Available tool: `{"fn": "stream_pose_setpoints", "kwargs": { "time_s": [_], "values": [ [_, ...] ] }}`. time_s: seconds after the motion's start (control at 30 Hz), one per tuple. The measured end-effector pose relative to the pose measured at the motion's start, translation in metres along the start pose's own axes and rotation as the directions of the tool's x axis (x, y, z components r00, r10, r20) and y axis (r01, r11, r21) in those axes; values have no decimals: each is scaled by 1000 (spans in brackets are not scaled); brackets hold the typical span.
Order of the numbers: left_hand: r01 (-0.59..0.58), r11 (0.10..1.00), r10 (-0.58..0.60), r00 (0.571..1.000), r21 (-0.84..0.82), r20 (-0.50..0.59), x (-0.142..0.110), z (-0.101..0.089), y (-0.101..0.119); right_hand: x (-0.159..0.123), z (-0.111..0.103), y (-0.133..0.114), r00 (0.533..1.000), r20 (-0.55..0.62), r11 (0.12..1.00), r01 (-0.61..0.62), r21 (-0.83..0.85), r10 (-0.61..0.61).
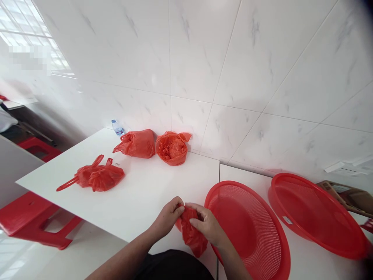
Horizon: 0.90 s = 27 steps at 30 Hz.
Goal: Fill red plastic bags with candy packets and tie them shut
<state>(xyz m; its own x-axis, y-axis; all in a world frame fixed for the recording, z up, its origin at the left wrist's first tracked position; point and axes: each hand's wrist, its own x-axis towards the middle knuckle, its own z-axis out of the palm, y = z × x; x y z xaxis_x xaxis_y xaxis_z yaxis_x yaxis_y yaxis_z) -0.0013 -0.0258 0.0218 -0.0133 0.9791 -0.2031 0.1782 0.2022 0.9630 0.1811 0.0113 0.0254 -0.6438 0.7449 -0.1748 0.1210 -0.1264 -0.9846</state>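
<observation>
Both hands hold one red plastic bag [194, 237] close to my body, above the near edge of the white table. My left hand [169, 216] pinches the bag's upper edge between thumb and fingers. Across from it, my right hand [205, 223] is closed on the other side of the bag's top, thumb in front. The bag hangs below the fingers, and its contents cannot be made out. Just right of my right hand stands a large red plastic basket [236, 217] with a perforated wall.
A second red basket [314, 214] sits farther right, before a cardboard box [349, 196]. Along the wall are a filled red bag [141, 144], an open-topped red bag [172, 149] and a water bottle [117, 127]. More red bags [100, 177] lie left. A red stool [35, 217] stands below.
</observation>
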Motion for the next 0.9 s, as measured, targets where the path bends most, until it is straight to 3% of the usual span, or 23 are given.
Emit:
{"fn": "stream_pose_setpoints", "kwargs": {
  "time_s": [0.13, 0.2, 0.27, 0.43, 0.5, 0.57, 0.63, 0.77, 0.9],
  "values": [
    [-23, 1000, 23, 997, 4, -73, 7, -6, 14, 27, 1, -2, 957, -288, 933, -84, -350, -22],
    [-52, 998, 54, 994, 28, -99, 12, -10, 20, 41, -1, -6, 939, -336, 890, -90, -446, -74],
    [-77, 994, 88, 987, 83, -137, 19, -14, 23, 55, -4, -9, 941, -329, 915, -60, -400, -82],
    [-92, 974, 128, 978, 208, -165, 33, -17, 15, 79, -11, -2, 983, -184, 999, 5, 45, 4],
    [-99, 957, 147, 976, 271, -160, 38, -18, 5, 85, -17, 8, 978, -209, 998, 0, 63, 14],
    [-122, 920, 194, 968, 373, -160, 43, -21, -8, 89, -27, 20, 944, -330, 998, -38, -47, 20],
    [-125, 871, 236, 955, 475, -182, 48, -29, -23, 93, -42, 32, 877, -481, 978, -110, -176, 12],
    [-20, 843, 202, 938, 537, -283, 55, -53, -53, 93, -70, 46, 751, -660, 927, -233, -295, -21],
    [58, 837, 155, 929, 544, -337, 55, -68, -71, 84, -76, 46, 761, -640, 899, -199, -390, -109]
  ]
}}
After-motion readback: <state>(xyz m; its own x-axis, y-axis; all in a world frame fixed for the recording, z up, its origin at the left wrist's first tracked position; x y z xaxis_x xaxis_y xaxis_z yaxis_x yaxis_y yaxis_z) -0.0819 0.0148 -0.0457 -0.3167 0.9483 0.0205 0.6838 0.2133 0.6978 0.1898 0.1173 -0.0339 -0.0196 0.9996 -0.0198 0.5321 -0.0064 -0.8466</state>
